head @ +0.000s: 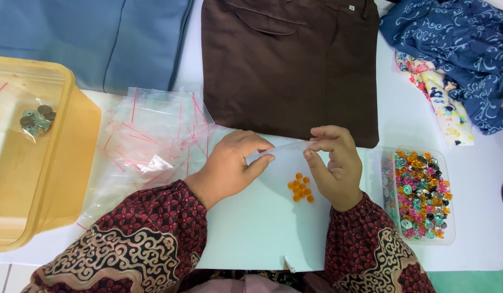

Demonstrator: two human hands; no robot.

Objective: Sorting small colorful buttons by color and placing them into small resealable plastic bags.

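Note:
My left hand (229, 165) and my right hand (334, 163) both pinch the top edge of a small clear zip bag (286, 163) held flat over the white table (251, 228). Inside the bag, near its lower end, lies a small cluster of orange buttons (300, 188). The left thumb and forefinger grip the bag's left end, and the right fingers grip its right end. Both wrists wear dark red patterned sleeves.
A pile of empty clear zip bags with red strips (148, 144) lies to the left. A yellow plastic tub (39, 163) holds a bag of grey-green buttons (37, 120). A clear tray of mixed coloured buttons (422, 192) sits right. Brown (289, 65), blue-grey (88, 38) and printed fabrics (457, 49) lie behind.

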